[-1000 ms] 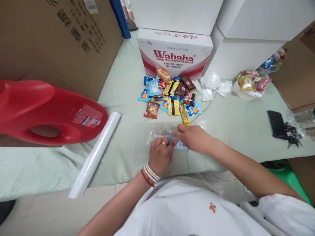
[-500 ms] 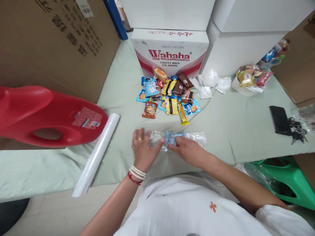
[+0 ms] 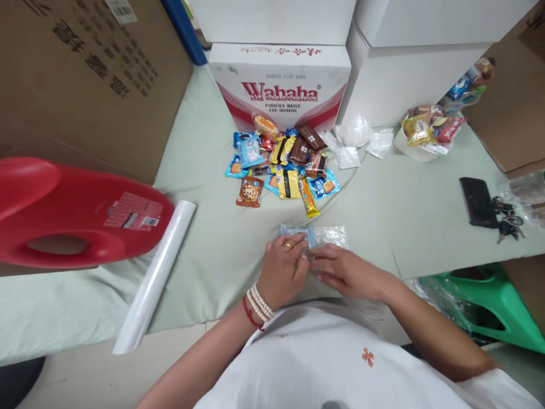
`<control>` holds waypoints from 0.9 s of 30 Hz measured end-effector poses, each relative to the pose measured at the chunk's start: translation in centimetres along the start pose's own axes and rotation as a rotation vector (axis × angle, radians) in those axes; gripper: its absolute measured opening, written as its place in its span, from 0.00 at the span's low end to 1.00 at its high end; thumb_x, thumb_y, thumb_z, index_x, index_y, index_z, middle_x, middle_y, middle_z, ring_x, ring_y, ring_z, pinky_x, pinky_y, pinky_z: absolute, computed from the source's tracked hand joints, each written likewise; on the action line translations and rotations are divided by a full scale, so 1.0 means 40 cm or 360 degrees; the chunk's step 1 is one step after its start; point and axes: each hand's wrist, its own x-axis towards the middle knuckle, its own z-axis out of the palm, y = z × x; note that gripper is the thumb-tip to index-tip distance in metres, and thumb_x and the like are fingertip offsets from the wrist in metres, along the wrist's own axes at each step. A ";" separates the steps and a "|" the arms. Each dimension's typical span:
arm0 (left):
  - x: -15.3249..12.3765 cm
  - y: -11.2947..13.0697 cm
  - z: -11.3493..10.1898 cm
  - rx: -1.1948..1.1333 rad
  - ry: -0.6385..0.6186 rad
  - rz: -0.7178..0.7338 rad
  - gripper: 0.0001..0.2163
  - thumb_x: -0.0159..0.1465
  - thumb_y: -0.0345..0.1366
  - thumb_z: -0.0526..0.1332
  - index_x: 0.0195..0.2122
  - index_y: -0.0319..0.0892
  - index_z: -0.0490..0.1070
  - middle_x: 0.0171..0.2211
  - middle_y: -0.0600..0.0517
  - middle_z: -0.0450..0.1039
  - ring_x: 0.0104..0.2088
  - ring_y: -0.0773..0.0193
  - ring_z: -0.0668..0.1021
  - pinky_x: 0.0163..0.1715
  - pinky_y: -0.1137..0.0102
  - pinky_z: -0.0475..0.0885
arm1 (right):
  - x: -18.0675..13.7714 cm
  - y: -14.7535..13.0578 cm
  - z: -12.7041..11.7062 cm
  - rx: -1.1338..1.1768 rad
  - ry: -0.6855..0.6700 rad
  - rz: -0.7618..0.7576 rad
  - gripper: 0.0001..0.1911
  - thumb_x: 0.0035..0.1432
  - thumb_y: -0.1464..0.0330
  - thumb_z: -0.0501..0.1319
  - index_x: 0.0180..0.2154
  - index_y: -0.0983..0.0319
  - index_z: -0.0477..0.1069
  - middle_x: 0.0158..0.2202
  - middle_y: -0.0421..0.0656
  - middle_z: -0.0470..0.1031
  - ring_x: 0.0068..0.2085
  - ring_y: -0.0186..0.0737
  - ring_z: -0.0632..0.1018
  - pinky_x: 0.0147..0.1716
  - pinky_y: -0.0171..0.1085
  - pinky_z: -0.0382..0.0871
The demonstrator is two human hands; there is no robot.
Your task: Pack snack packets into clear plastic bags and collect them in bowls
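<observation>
Head view: blue packet (image 3: 296, 229) lies flat at the desk's near middle, under the fingertips of the left hand (image 3: 284, 268). Left grip is half curled, laid over the packet's near edge; cannot tell if it pinches or only presses. Right of the packet, clear film (image 3: 335, 236) spreads flat and crinkled, touching it. Right hand (image 3: 349, 270) sits at the film's near edge, fingers loosely bent, close to the left thumb; whether that grip has hold of anything is hidden.

Handling, by judgement: packet light, contents perhaps brittle, so hold by the edges and press gently. Film thin, limp, slippery; best taken at a corner.

Surface: desk (image 3: 370, 227) under pale green cloth, creased, so things may drag a little. Left: brown carton (image 3: 106, 125), red jug-like container (image 3: 85, 199), white roll (image 3: 155, 276) slanting past the near edge. Far middle: heap of snack packets (image 3: 287, 184) before a Wahaha box (image 3: 281, 85). Right of it: small white packets (image 3: 381, 142), filled white tub (image 3: 411, 149), black flat slab (image 3: 478, 201) with keys (image 3: 508, 222) beside it.

Room: pale tiled floor (image 3: 97, 375) near left, green stool (image 3: 515, 318) near right, below desk height.
</observation>
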 end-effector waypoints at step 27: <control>-0.087 -0.148 -0.120 -0.0153 0.0140 -0.0151 0.18 0.70 0.42 0.53 0.56 0.45 0.74 0.51 0.46 0.81 0.45 0.56 0.84 0.42 0.65 0.80 | 0.315 -0.013 0.026 -0.0244 0.0018 0.0679 0.07 0.70 0.72 0.55 0.43 0.64 0.72 0.42 0.48 0.77 0.40 0.41 0.75 0.37 0.36 0.62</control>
